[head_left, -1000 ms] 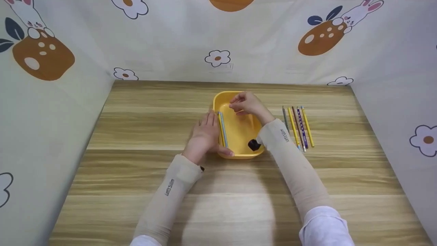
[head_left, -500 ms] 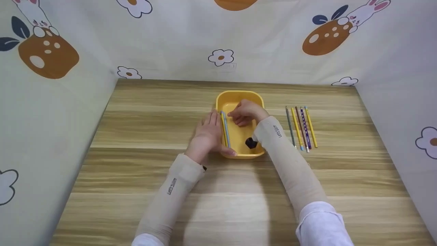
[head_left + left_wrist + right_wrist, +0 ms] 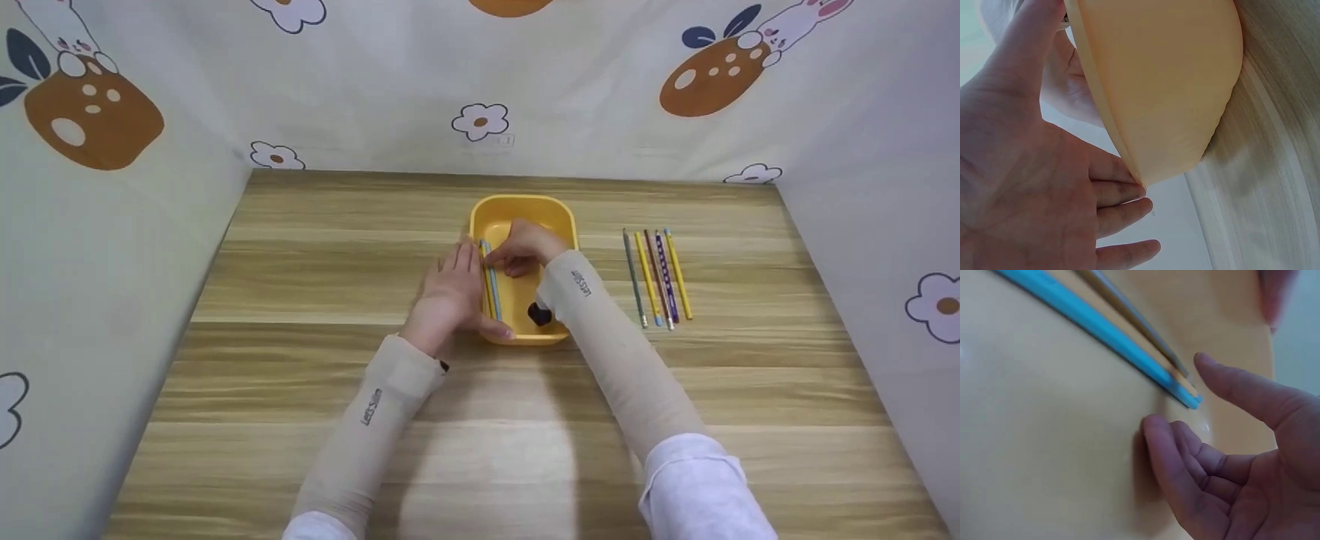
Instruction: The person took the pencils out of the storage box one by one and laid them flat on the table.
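Observation:
A yellow plastic box stands on the table, with a light-blue pencil and others lying along its left wall. The right wrist view shows the blue pencil, an orange-yellow pencil and a thinner dull-coloured one side by side. My left hand lies along the box's left side, fingers straight against the outer wall and thumb over the near rim. My right hand is inside the box. Its thumb and curved fingers stand apart near the pencil ends, with nothing between them.
Several pencils lie in a loose row on the wooden table, right of the box. A small black object sits at the right wrist. Printed cloth walls close off the back and both sides.
My right hand has gone down into the box and leftward to the pencil ends. My left hand stays at the box's side. The head view has shifted slightly.

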A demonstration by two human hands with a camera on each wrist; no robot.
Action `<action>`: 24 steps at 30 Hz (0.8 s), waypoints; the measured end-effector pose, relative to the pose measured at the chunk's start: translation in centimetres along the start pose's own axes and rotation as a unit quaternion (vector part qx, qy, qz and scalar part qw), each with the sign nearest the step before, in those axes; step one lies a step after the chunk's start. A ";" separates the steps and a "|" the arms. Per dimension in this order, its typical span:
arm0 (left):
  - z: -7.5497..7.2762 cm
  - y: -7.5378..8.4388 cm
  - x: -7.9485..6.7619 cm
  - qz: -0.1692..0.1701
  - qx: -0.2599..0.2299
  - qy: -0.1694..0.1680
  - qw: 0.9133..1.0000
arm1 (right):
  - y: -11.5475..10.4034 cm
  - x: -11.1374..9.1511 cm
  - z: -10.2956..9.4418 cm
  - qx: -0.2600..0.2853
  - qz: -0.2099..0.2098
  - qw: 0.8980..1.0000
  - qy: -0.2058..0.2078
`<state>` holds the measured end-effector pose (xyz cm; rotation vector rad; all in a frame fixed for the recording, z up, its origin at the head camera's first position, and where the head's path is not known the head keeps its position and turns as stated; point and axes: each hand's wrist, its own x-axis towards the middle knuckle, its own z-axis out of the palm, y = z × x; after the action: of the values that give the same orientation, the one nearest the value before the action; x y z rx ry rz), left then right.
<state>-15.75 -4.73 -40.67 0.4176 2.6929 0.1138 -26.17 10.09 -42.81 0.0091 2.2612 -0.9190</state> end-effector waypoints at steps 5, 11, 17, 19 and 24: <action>-0.1 -0.2 0.0 0.000 0.006 0.001 1.000 | -0.5 0.0 1.0 -0.054 -0.008 0.998 0.028; 0.1 -0.2 0.0 0.001 0.002 0.011 1.000 | -0.7 0.0 1.7 -0.093 -0.004 0.995 0.041; 0.2 -0.2 0.0 0.005 0.016 0.022 1.000 | -0.7 -0.2 1.7 -0.088 -0.007 0.995 0.048; 0.2 -0.1 0.0 0.005 0.020 0.020 1.000 | -0.8 -0.3 1.7 -0.082 -0.005 0.995 0.051; 0.1 0.0 0.0 0.007 0.020 0.016 1.000 | -0.6 -0.3 1.7 -0.074 0.001 0.996 0.047</action>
<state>-15.70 -4.71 -40.79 0.4518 2.7275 0.0704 -25.11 8.66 -43.09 -0.0113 2.4119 -0.7623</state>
